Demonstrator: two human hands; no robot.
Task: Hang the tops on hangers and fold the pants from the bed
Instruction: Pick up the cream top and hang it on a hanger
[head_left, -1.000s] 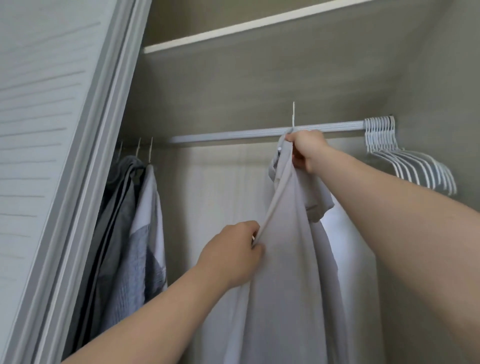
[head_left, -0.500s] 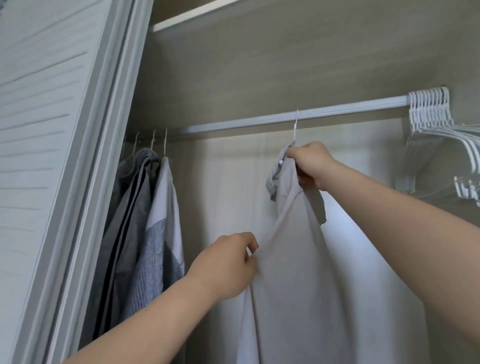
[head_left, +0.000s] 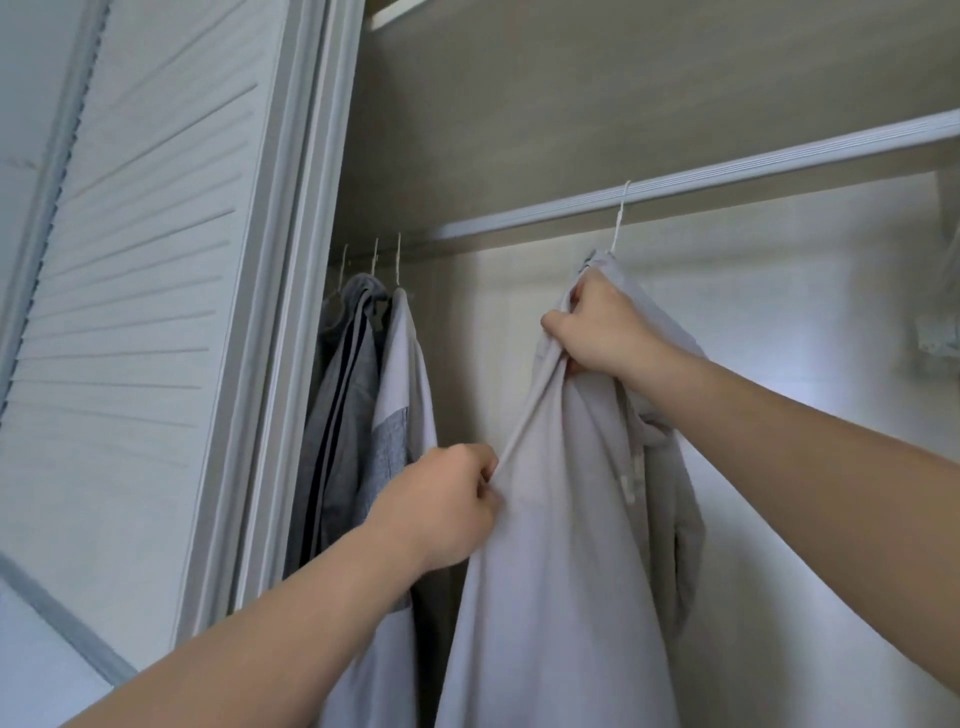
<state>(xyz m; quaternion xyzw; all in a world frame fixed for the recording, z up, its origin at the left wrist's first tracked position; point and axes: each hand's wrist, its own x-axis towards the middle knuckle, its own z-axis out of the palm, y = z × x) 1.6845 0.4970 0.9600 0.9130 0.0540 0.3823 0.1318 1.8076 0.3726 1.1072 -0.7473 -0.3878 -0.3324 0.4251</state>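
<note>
Hanging vertical, neck uppermost: grey top (head_left: 561, 597)

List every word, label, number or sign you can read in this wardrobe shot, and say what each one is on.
No text can be read in this view.
The small white tag on the light grey top: too small and blurred to tell whether it carries any print.
The hanging clothes on the left, the louvred door and the rail: no lettering shows.
</note>
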